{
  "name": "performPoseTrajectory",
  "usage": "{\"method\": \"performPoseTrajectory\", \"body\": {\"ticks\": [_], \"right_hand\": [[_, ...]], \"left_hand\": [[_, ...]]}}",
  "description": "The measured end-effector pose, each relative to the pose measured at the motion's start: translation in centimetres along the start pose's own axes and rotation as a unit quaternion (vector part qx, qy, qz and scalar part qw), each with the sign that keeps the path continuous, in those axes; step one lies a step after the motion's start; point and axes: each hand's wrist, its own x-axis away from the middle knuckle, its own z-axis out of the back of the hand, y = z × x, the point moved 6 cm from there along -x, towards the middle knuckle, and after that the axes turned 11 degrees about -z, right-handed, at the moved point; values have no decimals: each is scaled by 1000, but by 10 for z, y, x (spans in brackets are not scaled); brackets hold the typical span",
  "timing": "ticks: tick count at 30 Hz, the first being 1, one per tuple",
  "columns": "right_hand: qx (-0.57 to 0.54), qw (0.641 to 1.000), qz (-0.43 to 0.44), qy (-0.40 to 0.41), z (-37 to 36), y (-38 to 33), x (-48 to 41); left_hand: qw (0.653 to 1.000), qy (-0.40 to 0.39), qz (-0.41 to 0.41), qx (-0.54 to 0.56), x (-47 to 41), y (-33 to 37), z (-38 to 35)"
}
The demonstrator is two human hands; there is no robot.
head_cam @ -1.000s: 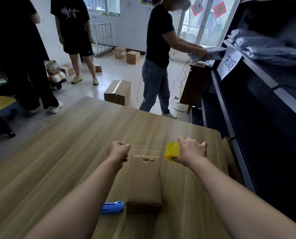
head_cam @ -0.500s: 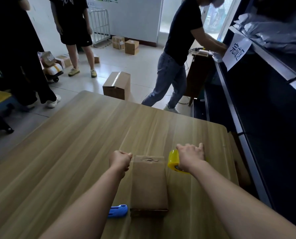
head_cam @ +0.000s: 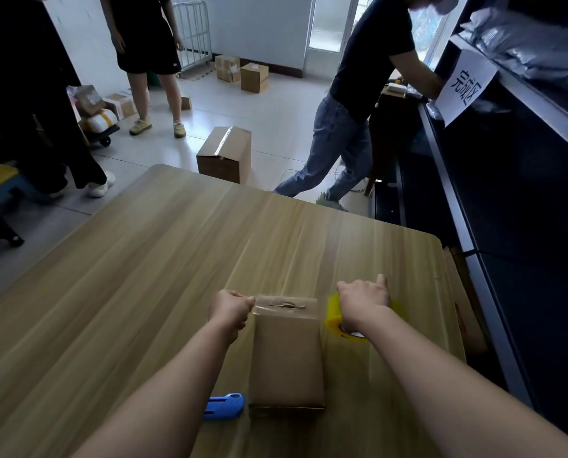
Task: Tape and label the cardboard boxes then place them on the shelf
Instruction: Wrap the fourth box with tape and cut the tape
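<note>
A flat brown cardboard box (head_cam: 287, 353) lies on the wooden table (head_cam: 150, 276), long side pointing away from me. My left hand (head_cam: 230, 307) is at the box's far left corner, fingers curled, pinching the end of a clear tape strip that runs across the far end of the box. My right hand (head_cam: 363, 300) grips a yellow tape roll (head_cam: 334, 314) just right of the far right corner. The shelf (head_cam: 494, 200) is a dark rack along the right of the table.
A blue box cutter (head_cam: 225, 404) lies by the box's near left corner. A taped carton (head_cam: 225, 153) stands on the floor beyond the table. Three people stand around; one leans at the shelf (head_cam: 358, 94). More cartons (head_cam: 254, 77) sit by the far wall.
My right hand has carried the tape roll slightly lower and to the right of the box. The view has tilted down and the person at the shelf has leaned further right.
</note>
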Motion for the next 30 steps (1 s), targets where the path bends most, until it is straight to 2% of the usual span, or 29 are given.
{"method": "performPoseTrajectory", "body": {"ticks": [30], "right_hand": [[4, 999, 12, -34, -14, -3, -10]], "left_hand": [[1000, -8, 21, -6, -1, -6, -9]]}}
